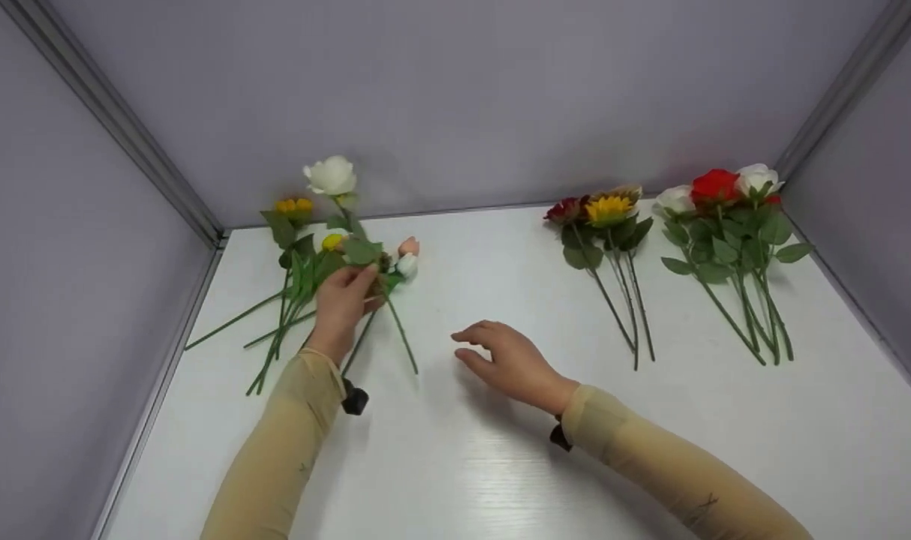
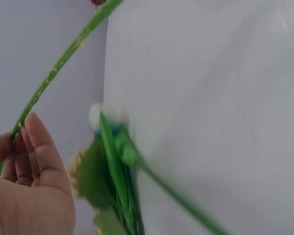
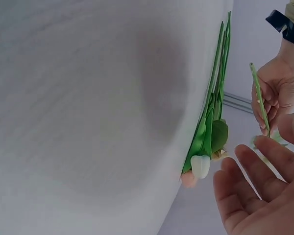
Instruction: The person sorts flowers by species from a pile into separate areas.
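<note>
Lilac-grey walls (image 1: 463,97), metal corner strips (image 1: 114,112), white tabletop (image 1: 485,262) — faintly glossy

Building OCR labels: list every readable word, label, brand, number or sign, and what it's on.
No readable text.
Left sleeve: small dark mark, too small to read.
Right sleeve: dark crossed strokes, too blurred to tell if writing.
White rose: no lettering visible.

We seem to be looking into a partitioned booth (image 1: 455,45), more like a lab's work cell than a home. Plain grey-lilac panels (image 1: 455,112) rise on three sides of a white desk (image 1: 493,262), and metal strips (image 1: 120,120) mark the corners where they meet. The flowers (image 1: 609,210) might suit a shop, but we cannot tell what surrounds the booth.
</note>
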Available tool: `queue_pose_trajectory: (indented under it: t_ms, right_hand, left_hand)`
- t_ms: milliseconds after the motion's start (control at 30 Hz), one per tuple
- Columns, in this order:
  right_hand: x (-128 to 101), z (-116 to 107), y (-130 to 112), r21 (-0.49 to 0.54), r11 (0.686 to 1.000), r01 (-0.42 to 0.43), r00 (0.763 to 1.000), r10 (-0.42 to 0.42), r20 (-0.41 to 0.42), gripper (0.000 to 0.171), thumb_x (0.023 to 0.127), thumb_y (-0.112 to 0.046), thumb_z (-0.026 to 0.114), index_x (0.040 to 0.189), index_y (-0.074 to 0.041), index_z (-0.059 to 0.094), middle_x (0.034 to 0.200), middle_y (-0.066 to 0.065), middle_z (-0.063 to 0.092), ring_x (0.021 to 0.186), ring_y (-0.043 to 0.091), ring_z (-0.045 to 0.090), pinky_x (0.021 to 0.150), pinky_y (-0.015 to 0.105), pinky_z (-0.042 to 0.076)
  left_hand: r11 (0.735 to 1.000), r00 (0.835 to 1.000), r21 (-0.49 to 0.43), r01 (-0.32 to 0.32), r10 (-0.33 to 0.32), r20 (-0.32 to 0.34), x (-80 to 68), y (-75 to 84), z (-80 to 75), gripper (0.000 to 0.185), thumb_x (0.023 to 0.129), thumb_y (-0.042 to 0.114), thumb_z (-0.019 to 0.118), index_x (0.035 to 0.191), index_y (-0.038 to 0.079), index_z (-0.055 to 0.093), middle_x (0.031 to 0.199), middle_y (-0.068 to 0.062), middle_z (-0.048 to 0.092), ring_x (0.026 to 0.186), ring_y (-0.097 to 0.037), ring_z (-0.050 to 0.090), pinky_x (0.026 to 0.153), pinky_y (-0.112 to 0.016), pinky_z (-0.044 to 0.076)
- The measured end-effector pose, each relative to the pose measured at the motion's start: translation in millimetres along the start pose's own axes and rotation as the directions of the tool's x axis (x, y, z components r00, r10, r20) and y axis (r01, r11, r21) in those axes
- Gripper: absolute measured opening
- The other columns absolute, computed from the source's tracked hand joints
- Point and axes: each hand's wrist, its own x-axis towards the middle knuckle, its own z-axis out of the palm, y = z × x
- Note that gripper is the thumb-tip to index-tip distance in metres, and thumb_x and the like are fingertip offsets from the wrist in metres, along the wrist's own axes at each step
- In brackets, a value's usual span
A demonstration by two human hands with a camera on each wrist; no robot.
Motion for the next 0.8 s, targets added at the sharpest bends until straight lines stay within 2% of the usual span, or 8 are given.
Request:
queue_pose_trajectory:
  t_ms: [100, 233, 333, 467, 600, 800]
  right_hand:
    - [-6, -8, 6, 0.157, 0.98, -0.121, 0.993, 0.122, 0.004, 0.035, 0.104, -0.032, 0.064, 0.131, -0.011, 0.069, 0.122, -0.001, 0.069, 0.108, 0.017, 0.064, 0.09, 0.038, 0.054]
    - [-18, -18, 16, 0.369, 0.895, -0.249, 0.967, 0.248, 0.053, 0.038, 0.103, -0.031, 0.065, 0.132, -0.006, 0.067, 0.118, 0.004, 0.071, 0.104, 0.02, 0.067, 0.089, 0.04, 0.057]
    - [-30, -23, 25, 0.502, 0.81, -0.302, 0.95, 0.3, 0.088, 0.039, 0.101, -0.024, 0.068, 0.129, 0.002, 0.066, 0.115, 0.013, 0.072, 0.101, 0.025, 0.07, 0.087, 0.041, 0.059]
    - [-44, -28, 35, 0.593, 0.732, -0.335, 0.933, 0.347, 0.099, 0.036, 0.098, -0.017, 0.071, 0.124, 0.007, 0.067, 0.108, 0.017, 0.074, 0.098, 0.025, 0.071, 0.084, 0.038, 0.06]
    - [-56, -31, 39, 0.615, 0.706, -0.351, 0.919, 0.385, 0.083, 0.033, 0.097, -0.014, 0.072, 0.12, 0.008, 0.068, 0.105, 0.015, 0.075, 0.095, 0.024, 0.072, 0.083, 0.036, 0.06]
    - [-63, -31, 42, 0.609, 0.709, -0.355, 0.908, 0.418, 0.043, 0.029, 0.096, -0.011, 0.073, 0.116, 0.009, 0.069, 0.102, 0.014, 0.074, 0.092, 0.026, 0.072, 0.08, 0.036, 0.061]
  left_hand:
    - [0.999, 0.994, -0.041, -0.008, 0.012, 0.109, -10.7, -8.7, 40.2, 0.03, 0.103, 0.025, 0.065, 0.121, 0.001, 0.065, 0.115, -0.018, 0.068, 0.108, -0.033, 0.066, 0.087, -0.036, 0.059]
    - [0.996, 0.969, -0.094, -0.009, 0.032, 0.245, -25.7, -18.8, 86.5, 0.029, 0.103, 0.021, 0.066, 0.122, 0.0, 0.066, 0.109, -0.015, 0.07, 0.104, -0.031, 0.068, 0.087, -0.037, 0.06]
    - [0.996, 0.944, -0.094, 0.0, 0.031, 0.327, -34.2, -23.6, 111.2, 0.03, 0.102, 0.022, 0.067, 0.123, 0.001, 0.066, 0.108, -0.013, 0.07, 0.101, -0.026, 0.069, 0.087, -0.037, 0.06]
    - [0.997, 0.916, -0.076, 0.009, 0.022, 0.402, -41.3, -28.5, 133.7, 0.03, 0.102, 0.026, 0.068, 0.122, 0.004, 0.067, 0.11, -0.012, 0.071, 0.101, -0.025, 0.069, 0.087, -0.038, 0.06]
    - [0.998, 0.901, -0.068, 0.007, 0.023, 0.433, -45.9, -33.7, 149.0, 0.029, 0.101, 0.025, 0.069, 0.119, 0.004, 0.068, 0.109, -0.012, 0.071, 0.1, -0.025, 0.069, 0.086, -0.038, 0.06]
    - [0.999, 0.911, -0.033, -0.021, 0.033, 0.41, -51.4, -37.4, 163.6, 0.027, 0.095, 0.02, 0.076, 0.115, 0.004, 0.069, 0.109, -0.016, 0.07, 0.096, -0.024, 0.07, 0.083, -0.037, 0.061]
